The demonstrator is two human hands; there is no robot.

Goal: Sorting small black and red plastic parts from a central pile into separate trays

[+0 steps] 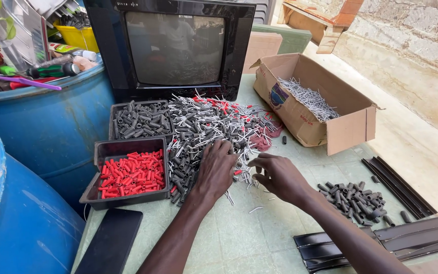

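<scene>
Item 1: mixed pile [206,124], centre of table [239,238], just near of TV [176,45]. Grey and red sleeves w/ white pins all lying jumbled together; looks like unsorted stock, w/ sorted lots sitting around it.

Item 2: left hand [215,170] is resting palm-down on near edge of pile, fingers loosely spread and curled into the pieces, as if raking. Whether it is gripping any piece: can't tell.

Item 3: right hand [279,175] is hovering just right of left hand, at pile's near-right edge. Fingers are bent in, thumb meeting fingertips in a pinch; seems to be nipping a small piece, but too small to tell which.

Item 4: red tray [128,175], near-left of pile, is holding red sleeves only. Grey tray [140,119], just far of it, is holding grey only. Both touching pile's left side, prob. for short reach.

Item 5: box [313,101], far right, is holding white pins only.

Item 6: grey heap [353,200], right of right hand, lying apart from pile.

Item 7: black strips [376,241], near-right corner. Phone [110,243], near-left, face down.

Item 8: blue drums [36,152], left of table, the far one topped w/ tools.
</scene>
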